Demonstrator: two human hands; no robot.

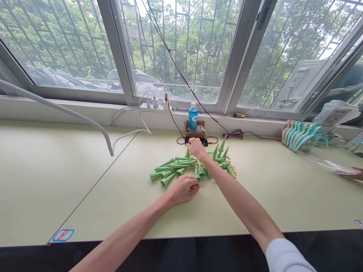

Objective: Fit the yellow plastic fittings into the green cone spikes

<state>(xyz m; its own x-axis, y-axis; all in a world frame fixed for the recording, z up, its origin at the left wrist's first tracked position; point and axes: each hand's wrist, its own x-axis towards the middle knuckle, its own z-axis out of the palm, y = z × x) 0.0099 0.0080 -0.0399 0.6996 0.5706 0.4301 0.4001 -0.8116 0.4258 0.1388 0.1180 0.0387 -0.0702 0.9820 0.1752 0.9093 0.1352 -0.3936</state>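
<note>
On the pale table lies a pile of green plastic spikes [176,165], each tapering from a wide, ribbed round end. More green spikes [222,149] point upward at the right of the pile, among small yellow pieces [233,170]. My left hand [185,189] rests at the pile's front edge, fingers curled together close to one spike's wide end; whatever they grip is hidden. Farther back, my right hand [196,148] reaches over the pile with closed fingers. An upright green spike [187,153] shows just under those fingers, but I cannot tell whether they touch it.
Behind the pile, a blue-liquid bottle [193,119] stands at a small cardboard box [202,130]. Cables [234,133] lie along the wall near a power strip [155,107]. Pastel plastic pieces [302,136] stand at right, where another person's hand [356,173] shows at the edge.
</note>
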